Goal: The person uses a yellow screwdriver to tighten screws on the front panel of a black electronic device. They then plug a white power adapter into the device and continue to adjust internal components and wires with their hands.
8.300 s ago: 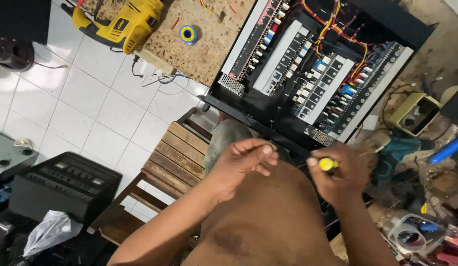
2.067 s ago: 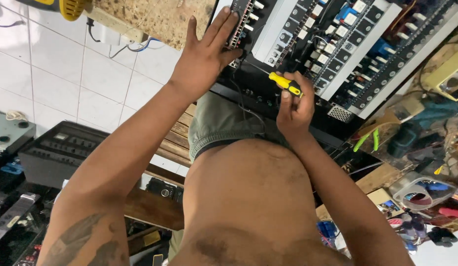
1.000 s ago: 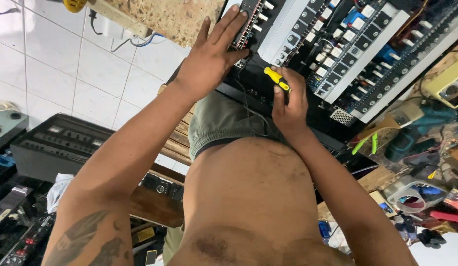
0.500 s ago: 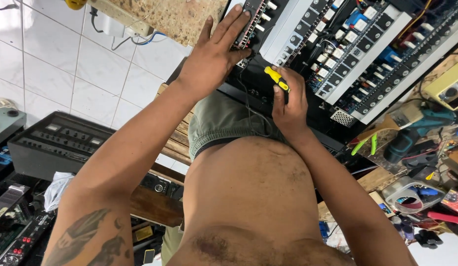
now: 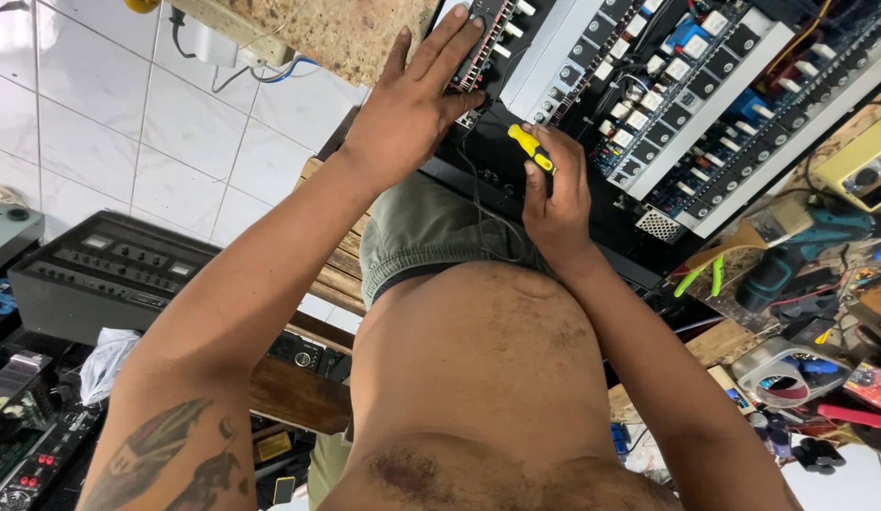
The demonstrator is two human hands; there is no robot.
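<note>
My left hand [image 5: 414,112] lies flat with fingers spread on the near edge of a large black electronics chassis [image 5: 682,99] full of circuit boards, knobs and wiring. Its fingertips rest on a strip of small knobs. My right hand [image 5: 556,197] grips a screwdriver with a yellow and black handle [image 5: 532,147], held against the chassis front just right of my left hand. The screwdriver's tip is hidden by the hand. My grey-green shorts [image 5: 431,232] show below both hands.
A black audio unit [image 5: 109,274] stands on the white tiled floor at left, with more equipment below it. A speckled stone counter [image 5: 341,33] is at the top. Scattered tools, green-handled pliers [image 5: 701,277] and a teal drill [image 5: 809,248] lie at right.
Over the last second the view shifted slightly. Both hands stay on the chassis; the right hand keeps the screwdriver in about the same spot. Eight seconds ago both hands were lower, off the chassis.
</note>
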